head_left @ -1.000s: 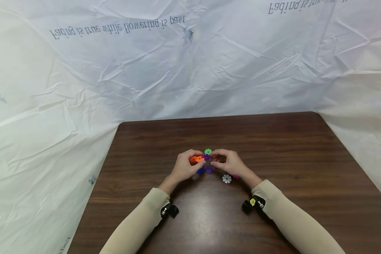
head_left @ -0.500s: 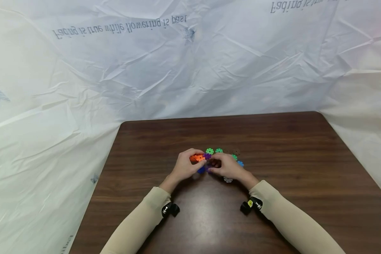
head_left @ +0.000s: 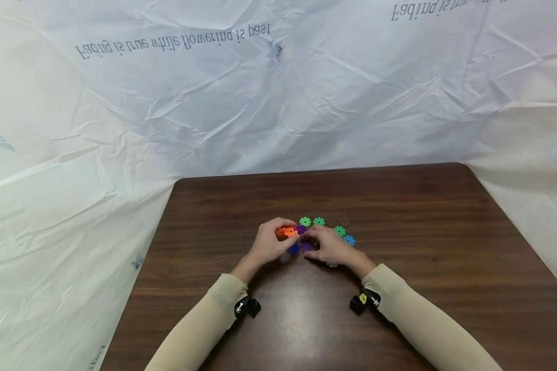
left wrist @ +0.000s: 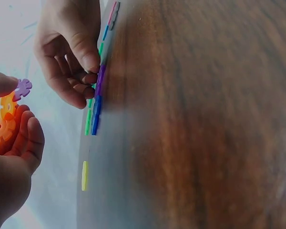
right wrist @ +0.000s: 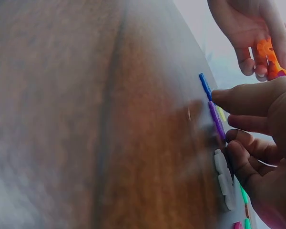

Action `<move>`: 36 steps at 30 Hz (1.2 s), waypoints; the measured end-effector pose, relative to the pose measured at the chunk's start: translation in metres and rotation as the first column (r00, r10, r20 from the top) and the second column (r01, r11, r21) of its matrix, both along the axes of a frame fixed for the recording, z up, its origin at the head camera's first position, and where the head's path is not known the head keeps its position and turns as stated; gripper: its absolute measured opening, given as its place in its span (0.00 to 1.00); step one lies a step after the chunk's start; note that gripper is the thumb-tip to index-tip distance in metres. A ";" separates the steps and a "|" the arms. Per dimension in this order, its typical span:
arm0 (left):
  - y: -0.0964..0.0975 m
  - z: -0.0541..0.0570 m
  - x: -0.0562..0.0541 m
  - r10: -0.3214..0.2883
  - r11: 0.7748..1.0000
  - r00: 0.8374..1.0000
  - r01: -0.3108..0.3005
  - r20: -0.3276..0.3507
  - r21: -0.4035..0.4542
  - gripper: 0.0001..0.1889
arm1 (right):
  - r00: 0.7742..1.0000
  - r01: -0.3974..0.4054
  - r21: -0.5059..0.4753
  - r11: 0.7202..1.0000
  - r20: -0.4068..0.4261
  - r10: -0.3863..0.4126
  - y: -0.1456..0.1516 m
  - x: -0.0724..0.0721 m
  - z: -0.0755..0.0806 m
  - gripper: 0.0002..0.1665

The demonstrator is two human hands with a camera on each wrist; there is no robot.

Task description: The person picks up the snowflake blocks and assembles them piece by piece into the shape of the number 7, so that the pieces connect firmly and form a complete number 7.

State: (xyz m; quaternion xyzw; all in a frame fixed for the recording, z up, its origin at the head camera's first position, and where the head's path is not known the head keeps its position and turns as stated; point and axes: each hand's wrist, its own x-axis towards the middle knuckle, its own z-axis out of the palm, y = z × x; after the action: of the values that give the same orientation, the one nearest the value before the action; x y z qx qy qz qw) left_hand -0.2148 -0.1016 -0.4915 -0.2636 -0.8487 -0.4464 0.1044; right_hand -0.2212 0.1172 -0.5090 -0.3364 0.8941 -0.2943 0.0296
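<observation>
My left hand (head_left: pixel 267 243) holds a joined cluster of notched plastic discs, with orange discs (head_left: pixel 290 232) between thumb and fingers. A purple notched disc (left wrist: pixel 23 89) is attached at the cluster's tip, by the left thumb. The right hand (head_left: pixel 333 245) is low over the table, its fingertips at another purple notched disc (right wrist: pixel 216 120) lying flat. Its thumb and fingers are bent with a gap between them, and no disc is seen lifted in them. A blue notched disc (right wrist: pixel 205 86) lies against that purple one, near the right thumb.
Beyond the hands on the brown table (head_left: pixel 241 201) lie light green (head_left: pixel 305 221) and green discs (head_left: pixel 339 231), brown discs (head_left: pixel 342 222) and a blue one (head_left: pixel 349 240). A white disc (right wrist: pixel 224 179) lies beside the right hand. A yellow disc (left wrist: pixel 85 175) shows in the left wrist view.
My right hand has moved left and nearer to me, from beside the held cluster down to the purple disc on the table. The left hand keeps its hold and barely moves.
</observation>
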 end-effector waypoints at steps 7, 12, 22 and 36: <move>0.001 0.000 0.000 -0.004 1.000 1.000 0.004 0.008 -0.004 0.14 | 0.998 -0.034 0.077 0.996 -0.053 0.038 -0.003 -0.002 -0.002 0.20; 0.002 0.001 0.000 -0.009 1.000 1.000 0.009 0.019 -0.007 0.14 | 0.998 -0.030 0.108 0.994 -0.048 0.036 -0.006 -0.002 0.000 0.19; 0.001 -0.001 0.000 -0.006 1.000 0.999 0.006 0.033 -0.016 0.14 | 0.999 -0.003 -0.025 1.000 -0.040 0.002 0.000 -0.001 0.004 0.15; 0.000 -0.004 -0.003 -0.015 0.999 1.000 0.015 0.012 -0.034 0.14 | 0.998 0.035 -0.101 0.994 -0.049 -0.040 0.013 -0.004 0.009 0.14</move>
State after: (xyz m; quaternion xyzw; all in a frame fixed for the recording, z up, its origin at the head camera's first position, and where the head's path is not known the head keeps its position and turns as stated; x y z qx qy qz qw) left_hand -0.2177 -0.1012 -0.4950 -0.2692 -0.8548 -0.4341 0.0917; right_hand -0.2255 0.1300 -0.4997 -0.3280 0.8847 -0.3308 -0.0156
